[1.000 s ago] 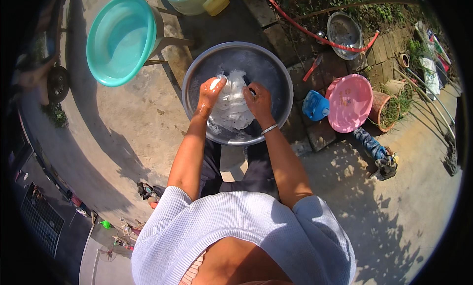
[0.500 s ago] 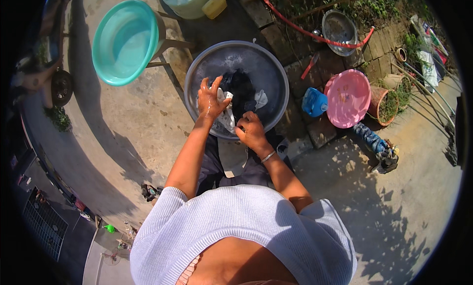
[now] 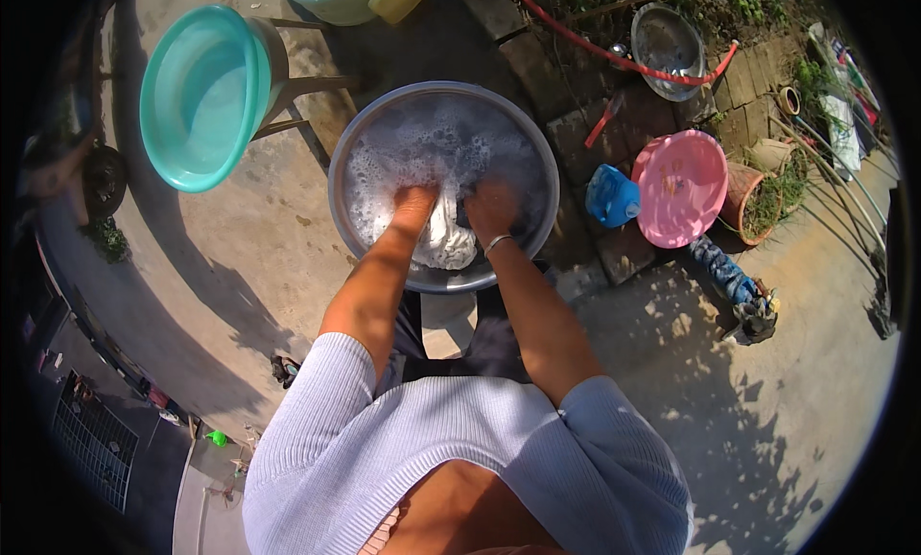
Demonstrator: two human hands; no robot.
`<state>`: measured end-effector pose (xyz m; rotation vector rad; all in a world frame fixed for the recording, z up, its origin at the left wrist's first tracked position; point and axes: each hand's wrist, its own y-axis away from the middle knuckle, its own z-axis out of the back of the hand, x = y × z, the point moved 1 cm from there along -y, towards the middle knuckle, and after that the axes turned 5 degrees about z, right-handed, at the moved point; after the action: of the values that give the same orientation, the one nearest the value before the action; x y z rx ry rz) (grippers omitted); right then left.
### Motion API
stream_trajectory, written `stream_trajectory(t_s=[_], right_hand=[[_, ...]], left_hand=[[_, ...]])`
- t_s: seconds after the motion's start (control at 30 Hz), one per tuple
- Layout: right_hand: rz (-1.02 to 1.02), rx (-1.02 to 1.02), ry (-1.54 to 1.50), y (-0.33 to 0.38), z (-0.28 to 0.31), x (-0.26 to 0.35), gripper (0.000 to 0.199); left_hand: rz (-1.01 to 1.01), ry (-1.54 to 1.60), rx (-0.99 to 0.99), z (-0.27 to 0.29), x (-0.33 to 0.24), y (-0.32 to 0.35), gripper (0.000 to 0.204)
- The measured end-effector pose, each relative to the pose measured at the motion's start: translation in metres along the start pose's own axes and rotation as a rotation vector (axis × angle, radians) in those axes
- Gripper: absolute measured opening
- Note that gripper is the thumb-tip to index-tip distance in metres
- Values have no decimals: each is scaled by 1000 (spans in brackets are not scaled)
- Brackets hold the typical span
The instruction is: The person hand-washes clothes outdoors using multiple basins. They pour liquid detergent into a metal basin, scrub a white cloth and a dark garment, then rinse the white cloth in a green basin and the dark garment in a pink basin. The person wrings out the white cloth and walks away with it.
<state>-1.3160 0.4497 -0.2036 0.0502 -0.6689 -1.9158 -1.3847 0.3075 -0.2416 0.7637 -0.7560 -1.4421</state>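
left hand (image 3: 414, 205): partly hidden | right hand (image 3: 493, 208): likewise | forearms (image 3: 368, 275): extended forward

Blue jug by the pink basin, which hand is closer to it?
Right. The right hand is in the metal basin, left of the blue jug; the left hand is also in it, farther left.

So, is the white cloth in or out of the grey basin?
In: the white cloth lies inside the rim of the grey basin.
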Motion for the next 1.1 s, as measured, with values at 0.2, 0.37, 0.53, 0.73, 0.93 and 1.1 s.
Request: stream_trajectory(t_s=[0.2,0.37,0.53,0.73,0.93,1.1], right_hand=[[-94,95,-333,-18,29,-3,37],[-52,-38,-714,-13,41,-15,54],[380,-181,-514,53,121,23,29],[662,-213,-520,100,156,52,27],[287,89,-644,93,111,28,57],[243,-148,-233,54,76,22,69]], left_hand=[[-67,588,-84,41,11,5,30],[-163,1435,68,89,14,35,21],[-397,1499,-83,109,16,119,39],[-306,1516,-247,110,19,153,27],[-421,382,-645,89,1,132,76],[-301,56,-529,47,-13,91,56]])
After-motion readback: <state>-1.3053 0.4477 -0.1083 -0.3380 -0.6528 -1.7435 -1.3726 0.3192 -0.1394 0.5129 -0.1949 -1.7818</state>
